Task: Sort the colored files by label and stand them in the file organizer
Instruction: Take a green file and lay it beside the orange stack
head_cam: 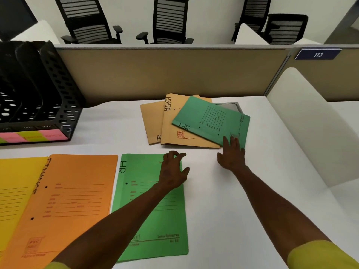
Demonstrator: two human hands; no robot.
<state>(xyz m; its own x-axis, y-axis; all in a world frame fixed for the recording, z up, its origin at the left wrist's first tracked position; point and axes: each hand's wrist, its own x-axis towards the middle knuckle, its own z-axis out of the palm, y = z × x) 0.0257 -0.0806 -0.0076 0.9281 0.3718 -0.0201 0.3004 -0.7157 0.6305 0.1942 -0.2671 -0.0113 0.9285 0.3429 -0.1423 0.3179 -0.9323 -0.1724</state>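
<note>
Right hand [232, 155], fingers straight, reaches the HR file [211, 121] atop the pile at 1 o'clock. Left hand [172, 170], fingers bent, pins the near HR file [136, 191], prob so they match up. Organizer [38, 94] waits at 10 o'clock.

Left hand [172, 169] rests on near HR file [147, 206]; FINANCE files [64, 200] lie left of it. Right hand [232, 156] touches far HR file [211, 119], stacked on ADMIN files [174, 125]. File organizer [38, 90] far left, beyond both hands
</note>
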